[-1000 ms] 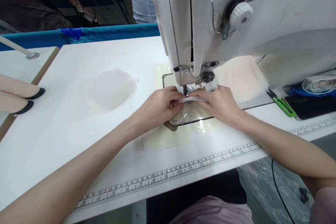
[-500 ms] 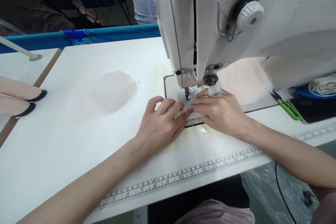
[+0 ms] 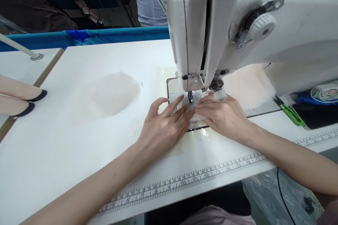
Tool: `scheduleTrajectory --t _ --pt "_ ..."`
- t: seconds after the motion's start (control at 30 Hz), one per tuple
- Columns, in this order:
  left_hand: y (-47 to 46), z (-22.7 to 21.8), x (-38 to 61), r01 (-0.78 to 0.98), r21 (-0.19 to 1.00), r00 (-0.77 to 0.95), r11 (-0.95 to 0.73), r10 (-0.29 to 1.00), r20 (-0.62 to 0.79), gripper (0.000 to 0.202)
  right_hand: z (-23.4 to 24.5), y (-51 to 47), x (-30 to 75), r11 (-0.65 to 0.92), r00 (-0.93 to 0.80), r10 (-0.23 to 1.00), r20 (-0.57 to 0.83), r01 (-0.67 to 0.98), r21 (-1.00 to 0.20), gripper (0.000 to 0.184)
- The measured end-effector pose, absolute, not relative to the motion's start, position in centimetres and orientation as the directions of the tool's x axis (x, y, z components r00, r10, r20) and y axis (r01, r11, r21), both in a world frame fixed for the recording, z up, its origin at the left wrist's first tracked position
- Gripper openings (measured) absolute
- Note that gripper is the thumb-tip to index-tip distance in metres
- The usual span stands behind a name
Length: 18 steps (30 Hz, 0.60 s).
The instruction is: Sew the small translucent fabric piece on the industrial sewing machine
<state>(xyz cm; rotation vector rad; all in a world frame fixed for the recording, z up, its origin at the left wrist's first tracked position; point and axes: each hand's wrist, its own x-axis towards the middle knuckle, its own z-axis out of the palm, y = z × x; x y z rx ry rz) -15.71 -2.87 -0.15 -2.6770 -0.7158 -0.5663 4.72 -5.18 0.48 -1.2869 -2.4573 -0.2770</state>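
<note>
Ruler marks [image 3: 206,177] edge the white worktop [image 3: 63,168] under the sewing machine [image 3: 253,38]; beyond blue cloth [image 3: 126,34], a person in stripes [image 3: 151,5]. Pale fabric [image 3: 200,117] lies at the presser foot [image 3: 190,97], left hand [image 3: 164,124] spread on it, right hand [image 3: 224,115] touching; whether pinching, I can't tell.

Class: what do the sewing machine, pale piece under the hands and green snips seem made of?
Sewing machine: probably painted metal, glossy, with highlights. Pale piece: perhaps fabric, matt, lying thin, flat. Green snips: handle likely smooth plastic, evenly coloured; dark, pointed blades probably metal.
</note>
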Motion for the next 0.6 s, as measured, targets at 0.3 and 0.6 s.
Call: scheduleTrajectory --t 0.3,0.6 --pt "-1.4 -0.6 -15.6 0.543 -0.123 0.771 -0.83 0.436 0.464 0.027 -0.1 -4.2 4.9 0.529 -0.513 0.77 0.379 0.846 0.07 0.019" --pt "-1.7 -0.6 -15.8 0.54 -0.167 0.764 -0.825 0.396 0.51 0.027 -0.2 -4.5 5.1 0.577 -0.581 0.71 0.399 0.804 0.143 0.026"
